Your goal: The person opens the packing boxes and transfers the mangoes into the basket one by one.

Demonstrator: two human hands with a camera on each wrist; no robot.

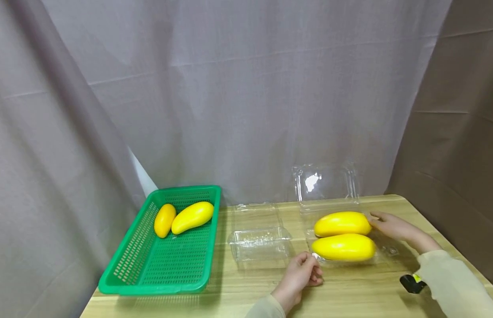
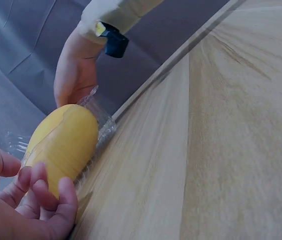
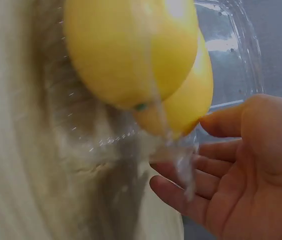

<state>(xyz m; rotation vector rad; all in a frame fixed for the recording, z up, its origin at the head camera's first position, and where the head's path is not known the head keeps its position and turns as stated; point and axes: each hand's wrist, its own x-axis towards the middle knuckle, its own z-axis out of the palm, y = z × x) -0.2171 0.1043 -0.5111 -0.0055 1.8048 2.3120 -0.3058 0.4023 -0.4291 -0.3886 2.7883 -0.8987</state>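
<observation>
Two yellow mangoes, a rear one [image 1: 342, 223] and a front one [image 1: 343, 247], lie side by side in a clear plastic clamshell container [image 3: 106, 142], its lid [image 1: 326, 185] raised at the back. At the container's left front corner is my left hand [image 1: 298, 279], thumb and curled fingers pinching the rim. My right hand [image 1: 393, 227] is at the right end. In the right wrist view its thumb lies against the rear mango, with its other fingers outside the rim, so the container's edge is between them.
A green basket [image 1: 209, 265] with two more mangoes [image 1: 192, 217] stands at the left. Between basket and hands sits a second clear clamshell [image 1: 260, 249], its lid open. Grey curtain [image 1: 246, 110] hangs behind the wooden table [image 1: 350, 291]. The right sleeve carries a black device [image 1: 412, 284].
</observation>
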